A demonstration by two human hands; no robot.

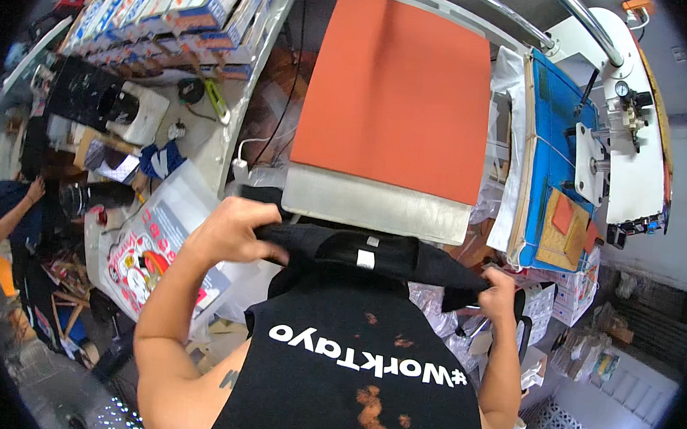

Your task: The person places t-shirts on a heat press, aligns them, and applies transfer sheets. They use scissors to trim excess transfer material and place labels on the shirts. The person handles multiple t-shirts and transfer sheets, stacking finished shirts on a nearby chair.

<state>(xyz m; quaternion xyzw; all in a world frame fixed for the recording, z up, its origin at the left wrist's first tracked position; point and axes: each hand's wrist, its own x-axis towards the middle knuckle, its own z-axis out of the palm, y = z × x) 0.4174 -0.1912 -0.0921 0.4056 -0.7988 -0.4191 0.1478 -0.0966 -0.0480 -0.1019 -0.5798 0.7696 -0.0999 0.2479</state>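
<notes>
A black T-shirt is stretched between my hands, its collar with a small white label facing up. My left hand grips it near one shoulder, thumb and fingers pinched around the cloth. My right hand is closed on the opposite shoulder. Just beyond the shirt lies the flat platen of a press, covered by an orange pad with a bare metal strip along its near edge. The shirt's lower part is hidden against my black sleeveless top.
At the right stands a blue board beside white machinery with a pressure gauge. A table on the left bears stacked boxes, a green cutter and a printed plastic sheet. Another person's arm shows at the far left.
</notes>
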